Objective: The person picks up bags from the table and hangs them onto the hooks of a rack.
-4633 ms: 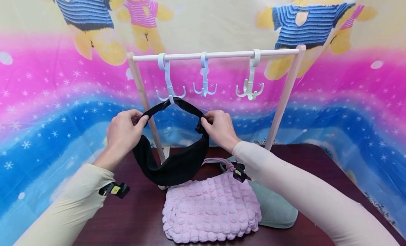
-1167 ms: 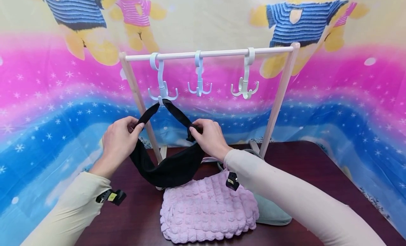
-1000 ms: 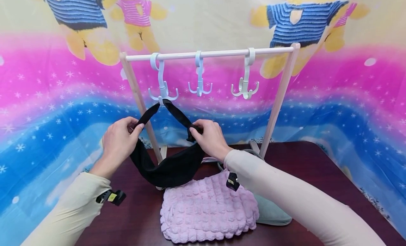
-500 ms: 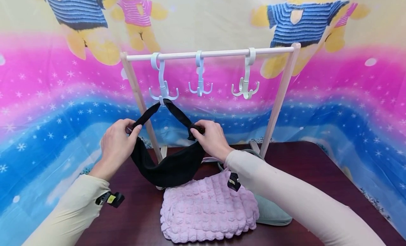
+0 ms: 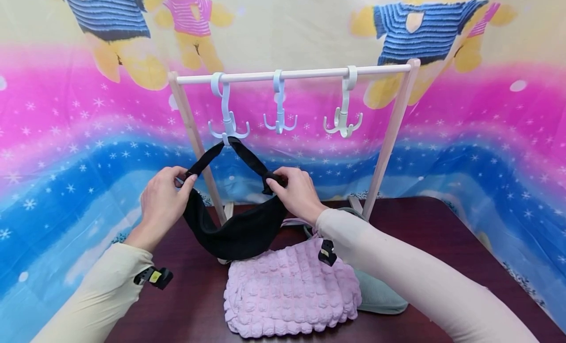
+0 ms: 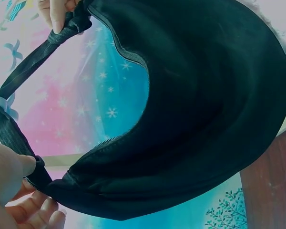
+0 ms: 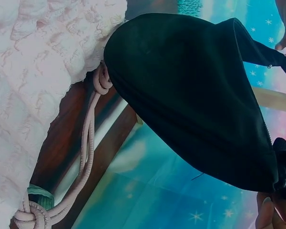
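Observation:
A black crescent-shaped shoulder bag (image 5: 239, 235) with a zipper hangs by its strap from the leftmost light-blue hook (image 5: 228, 127) on the rack's bar. My left hand (image 5: 163, 200) pinches the left side of the strap between thumb and fingers; the left wrist view shows the thumb (image 6: 26, 164) on it. Opposite, my right hand (image 5: 300, 193) grips the knotted right side of the strap. Between the hands the strap rises to a peak at the hook prong. The bag's body (image 7: 186, 95) sags below, its lower edge overlapping a pink puffy bag in the head view.
The pink puffy bag (image 5: 292, 294) lies on the dark red table (image 5: 424, 235), with a grey-green bag (image 5: 382, 294) partly under it. A wooden rack (image 5: 393, 136) also carries a middle blue hook (image 5: 280, 112) and a pale green hook (image 5: 343, 117). A printed cloth stands behind.
Compared with several seconds ago, both hands sit slightly lower and the strap is drawn into a sharper peak at the hook. Over the last second the left hand has shifted marginally along the strap.

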{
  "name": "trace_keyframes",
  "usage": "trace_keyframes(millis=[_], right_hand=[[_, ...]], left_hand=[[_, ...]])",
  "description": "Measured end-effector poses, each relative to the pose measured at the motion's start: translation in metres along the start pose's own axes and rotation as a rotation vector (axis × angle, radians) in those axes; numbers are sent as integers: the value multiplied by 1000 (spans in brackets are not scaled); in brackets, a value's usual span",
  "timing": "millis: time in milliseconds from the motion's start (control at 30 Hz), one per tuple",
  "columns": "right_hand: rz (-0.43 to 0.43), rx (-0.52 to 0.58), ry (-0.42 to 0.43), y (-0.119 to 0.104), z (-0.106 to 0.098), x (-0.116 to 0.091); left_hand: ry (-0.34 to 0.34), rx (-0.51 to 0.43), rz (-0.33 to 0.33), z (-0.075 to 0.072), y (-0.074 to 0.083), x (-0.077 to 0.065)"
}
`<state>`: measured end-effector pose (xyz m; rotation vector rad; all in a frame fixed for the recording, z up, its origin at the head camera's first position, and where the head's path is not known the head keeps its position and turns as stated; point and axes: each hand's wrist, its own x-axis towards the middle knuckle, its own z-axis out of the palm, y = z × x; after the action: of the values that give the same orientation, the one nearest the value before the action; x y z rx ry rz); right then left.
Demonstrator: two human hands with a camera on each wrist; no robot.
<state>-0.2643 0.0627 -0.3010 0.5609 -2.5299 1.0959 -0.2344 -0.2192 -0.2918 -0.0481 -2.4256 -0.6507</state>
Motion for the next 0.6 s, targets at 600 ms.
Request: trace_keyframes(millis=[600], right_hand=[[25, 15, -7, 7, 0, -3]], left_hand=[[-25, -11, -32, 3, -9, -3]])
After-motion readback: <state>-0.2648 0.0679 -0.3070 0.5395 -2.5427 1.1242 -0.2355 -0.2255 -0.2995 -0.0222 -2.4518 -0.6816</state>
